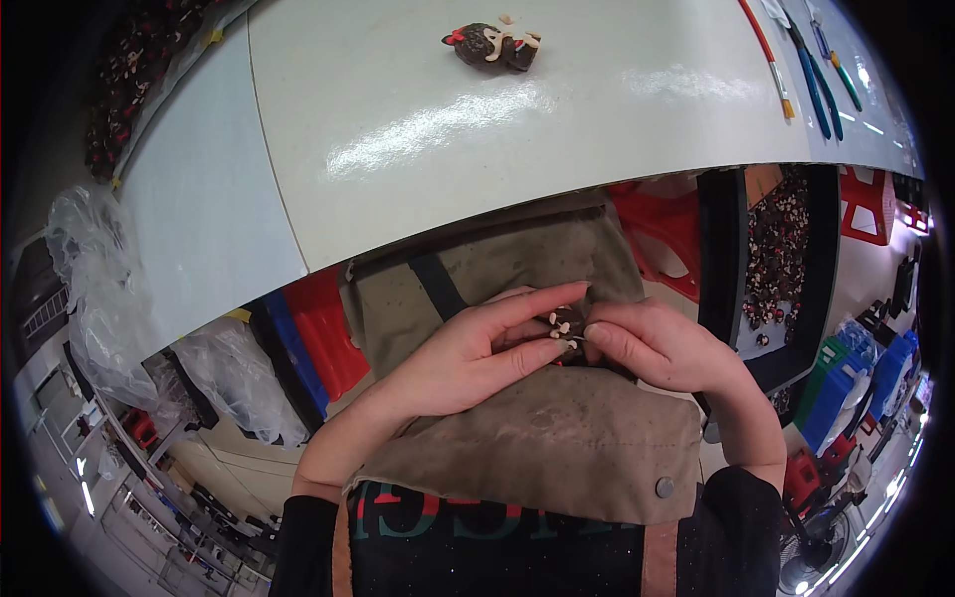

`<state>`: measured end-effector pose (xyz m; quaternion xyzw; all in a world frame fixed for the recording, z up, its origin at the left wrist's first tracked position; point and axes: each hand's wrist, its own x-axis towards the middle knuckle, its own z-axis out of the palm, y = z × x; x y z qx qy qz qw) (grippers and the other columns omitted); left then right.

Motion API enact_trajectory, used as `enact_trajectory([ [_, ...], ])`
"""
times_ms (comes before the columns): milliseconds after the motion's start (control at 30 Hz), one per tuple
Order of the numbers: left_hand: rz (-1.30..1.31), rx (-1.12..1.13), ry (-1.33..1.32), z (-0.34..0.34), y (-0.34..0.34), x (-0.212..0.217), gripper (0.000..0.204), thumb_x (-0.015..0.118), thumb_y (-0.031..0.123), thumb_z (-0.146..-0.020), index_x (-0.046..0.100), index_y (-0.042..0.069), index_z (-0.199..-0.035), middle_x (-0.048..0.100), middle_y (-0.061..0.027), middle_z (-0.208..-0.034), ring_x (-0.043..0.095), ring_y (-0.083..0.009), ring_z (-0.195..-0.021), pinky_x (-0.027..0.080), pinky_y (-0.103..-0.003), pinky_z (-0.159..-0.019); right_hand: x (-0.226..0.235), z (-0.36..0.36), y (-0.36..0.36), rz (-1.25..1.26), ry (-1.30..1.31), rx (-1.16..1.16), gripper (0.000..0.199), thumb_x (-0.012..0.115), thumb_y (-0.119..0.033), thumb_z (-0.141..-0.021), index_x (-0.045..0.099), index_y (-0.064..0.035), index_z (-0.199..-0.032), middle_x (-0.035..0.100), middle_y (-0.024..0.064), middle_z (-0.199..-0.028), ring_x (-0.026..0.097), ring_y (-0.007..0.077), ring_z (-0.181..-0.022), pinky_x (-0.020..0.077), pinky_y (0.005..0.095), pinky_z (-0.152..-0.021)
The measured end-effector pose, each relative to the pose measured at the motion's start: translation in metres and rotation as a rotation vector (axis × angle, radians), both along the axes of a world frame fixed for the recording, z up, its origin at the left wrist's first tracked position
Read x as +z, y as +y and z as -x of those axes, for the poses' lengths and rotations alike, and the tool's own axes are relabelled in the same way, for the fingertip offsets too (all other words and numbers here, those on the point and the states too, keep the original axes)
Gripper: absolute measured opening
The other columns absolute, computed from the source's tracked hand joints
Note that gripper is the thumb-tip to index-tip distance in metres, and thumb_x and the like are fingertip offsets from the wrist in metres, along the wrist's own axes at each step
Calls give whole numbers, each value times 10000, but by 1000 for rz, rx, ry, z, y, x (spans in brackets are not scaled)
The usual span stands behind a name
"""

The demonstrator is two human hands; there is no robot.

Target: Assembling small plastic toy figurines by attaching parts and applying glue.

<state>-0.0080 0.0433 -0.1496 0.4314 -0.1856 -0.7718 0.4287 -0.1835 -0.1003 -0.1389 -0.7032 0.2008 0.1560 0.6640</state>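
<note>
Over the lap, just below the table edge, both hands were brought together above an olive-drab apron (557,438). The left hand (477,353) was angled in from the lower left, wrist bent, with the index finger stretched long across the top and the thumb tucked underneath. Between them a small dark figurine (565,323) with pale cream dots was pinched, so that hand was closed on the piece. The right hand (662,348) was laid in from the right, forearm running down toward the lower edge, knuckles up, fingers curled inward. Its thumb tip was pressed against the same figurine from the right side, and the piece was gripped there too, touched by fingertips of both hands. Most of the figurine was hidden by the fingers; only a dark patch with light specks could be made out.

Farther up, on the pale tabletop (418,129), a second dark figure (494,45) with a red bow and cream markings was left lying on its side, well apart from the hands. At the table's far right corner, a red-handled brush (766,55) and blue-handled tools (816,75) were laid side by side. To the right of the lap, a black tray (721,259) of dark speckled pieces was seen below the table.
</note>
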Motion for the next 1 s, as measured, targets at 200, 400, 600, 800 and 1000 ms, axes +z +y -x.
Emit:
enact_trajectory([
  [200,-9,-1,-10,-1,0,1,474,497,38,-921,347,27,-1370,489,-62,-1214,521,-130,-1095,420,-251,-930,-4,6,6,23,-11,-80,228,462,-220,-931,553,-21,-866,579,107,-702,573,280,-641,439,334,-592],
  [400,-10,-5,-23,-1,0,2,474,500,33,-918,351,27,-1368,490,-57,-1207,523,-118,-1080,425,-244,-920,-13,11,14,299,-113,-50,153,508,-182,-898,542,-33,-903,591,136,-764,583,337,-697,457,370,-610],
  [600,0,5,-29,1,2,0,476,508,32,-915,356,30,-1366,500,-52,-1186,524,-112,-1072,426,-238,-916,-11,10,15,374,-112,-32,147,530,-184,-883,541,-40,-913,588,141,-766,579,346,-699,458,382,-603],
  [800,-9,9,-24,0,2,-1,473,510,30,-914,362,30,-1363,509,-45,-1160,528,-109,-1062,430,-236,-907,-11,8,16,531,-137,-12,146,575,-182,-848,542,-48,-896,585,127,-746,581,329,-677,461,386,-582],
  [1000,-14,-2,-41,0,1,1,463,510,21,-911,376,21,-1353,480,-44,-1147,532,-110,-1049,433,-236,-900,-7,8,19,729,-163,5,161,616,-191,-814,538,-52,-835,581,114,-720,576,313,-632,455,386,-548],
])
